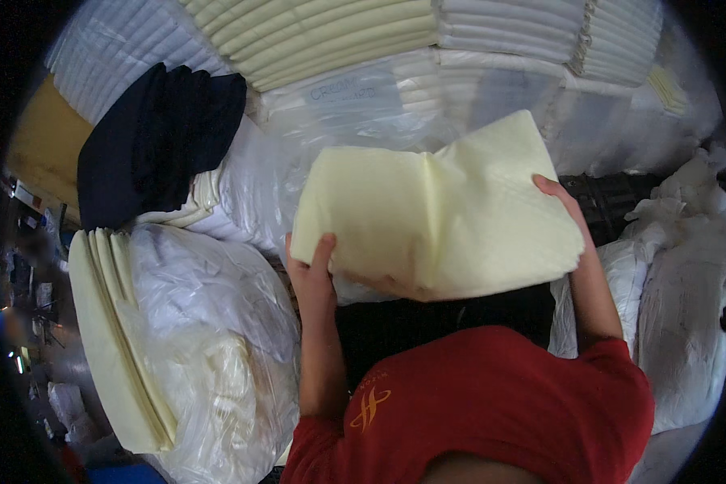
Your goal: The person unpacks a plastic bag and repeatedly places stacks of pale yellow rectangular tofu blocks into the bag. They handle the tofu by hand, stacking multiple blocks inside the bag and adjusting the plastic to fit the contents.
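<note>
A cream-coloured folded cloth stack (375, 206) is held up in front of my chest, creased down its middle. My left hand (314, 260) grips its lower left edge, with the thumb on the near face. On the other side my right hand (553, 190) holds the right edge, thumb on top and the other fingers hidden behind the cloth. The right half is tilted up higher than the left, and layered edges show at its lower right corner.
Stacks of folded cream cloth (327, 36) and white cloth (511, 30) line the back. Dark navy folded cloth (157, 145) lies at the left, above plastic-wrapped white bundles (212, 290) and more folded cream cloth (115, 345). Plastic-covered bundles (677, 302) stand at the right.
</note>
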`<state>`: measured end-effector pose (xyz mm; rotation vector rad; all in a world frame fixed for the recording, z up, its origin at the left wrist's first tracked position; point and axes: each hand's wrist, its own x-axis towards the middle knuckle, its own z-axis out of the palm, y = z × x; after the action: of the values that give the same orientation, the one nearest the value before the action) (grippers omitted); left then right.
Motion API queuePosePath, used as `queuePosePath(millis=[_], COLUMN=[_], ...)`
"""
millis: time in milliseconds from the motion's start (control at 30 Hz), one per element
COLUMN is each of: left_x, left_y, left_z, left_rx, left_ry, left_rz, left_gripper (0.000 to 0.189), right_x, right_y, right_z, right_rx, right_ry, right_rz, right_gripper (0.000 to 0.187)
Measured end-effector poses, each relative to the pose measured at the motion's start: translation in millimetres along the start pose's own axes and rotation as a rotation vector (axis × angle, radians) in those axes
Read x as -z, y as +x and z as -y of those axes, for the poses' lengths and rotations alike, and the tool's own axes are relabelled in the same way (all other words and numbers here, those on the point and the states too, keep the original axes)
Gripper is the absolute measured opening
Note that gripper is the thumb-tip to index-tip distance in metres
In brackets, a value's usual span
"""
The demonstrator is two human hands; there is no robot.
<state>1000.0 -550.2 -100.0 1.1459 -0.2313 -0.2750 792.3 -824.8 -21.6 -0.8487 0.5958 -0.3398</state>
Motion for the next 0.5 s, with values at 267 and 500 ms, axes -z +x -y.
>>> queuePosePath(millis=[267,500], left_x=[45.9,112.1], left_y=[96.2,122.0], left_z=[62.6,236.7], left_rx=[-0.115,0.079], left_ry=[-0.213,0.249], left_rz=[-0.188,-0.313], left_gripper=[0.048,0.058], right_x=[2.4,124.3], right_y=[153.6,290.3], right_z=[-42.4,-189.1], right_rx=[0.192,0.071], right_ry=[-0.278,-0.296], right_rz=[0.084,-0.152], right_gripper=[0.067,0.07])
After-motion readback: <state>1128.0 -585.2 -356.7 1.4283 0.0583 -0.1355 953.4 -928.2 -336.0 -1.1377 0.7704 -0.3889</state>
